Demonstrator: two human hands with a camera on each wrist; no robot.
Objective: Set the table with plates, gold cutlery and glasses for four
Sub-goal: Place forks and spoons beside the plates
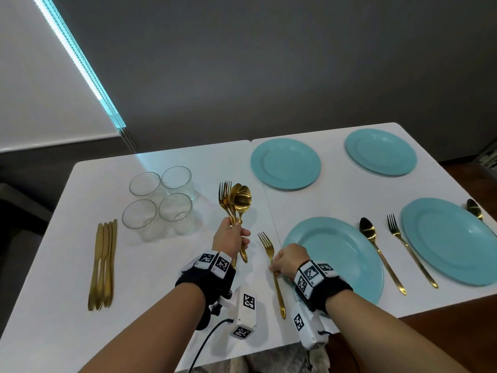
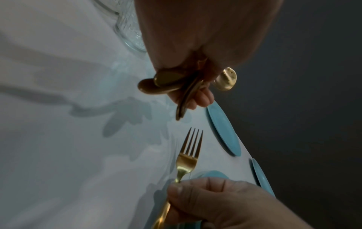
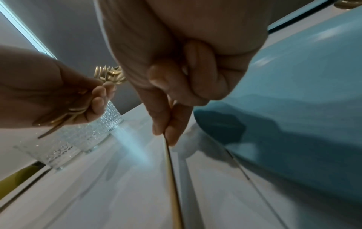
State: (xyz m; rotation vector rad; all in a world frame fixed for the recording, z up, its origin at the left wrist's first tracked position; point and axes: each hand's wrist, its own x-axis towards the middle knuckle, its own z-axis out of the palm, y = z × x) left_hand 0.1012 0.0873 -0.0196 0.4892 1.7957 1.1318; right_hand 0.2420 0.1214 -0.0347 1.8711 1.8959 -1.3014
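My left hand (image 1: 231,239) grips a bundle of gold forks and spoons (image 1: 235,201) upright above the white table (image 1: 166,265); their handle ends (image 2: 166,83) stick out below the fist. My right hand (image 1: 289,261) pinches the handle of a single gold fork (image 1: 271,267) lying just left of the near blue plate (image 1: 336,259). In the right wrist view thumb and forefinger (image 3: 166,131) hold the fork's handle (image 3: 173,182) beside the plate (image 3: 293,108). A spoon (image 1: 376,249) and a fork (image 1: 408,249) lie between the near plate and the right blue plate (image 1: 451,238).
Two more blue plates (image 1: 285,163) (image 1: 380,151) sit at the table's far side. Several clear glasses (image 1: 161,200) stand grouped at the left centre. Several gold knives (image 1: 103,265) lie side by side near the left edge. Another spoon (image 1: 474,208) lies right of the right plate.
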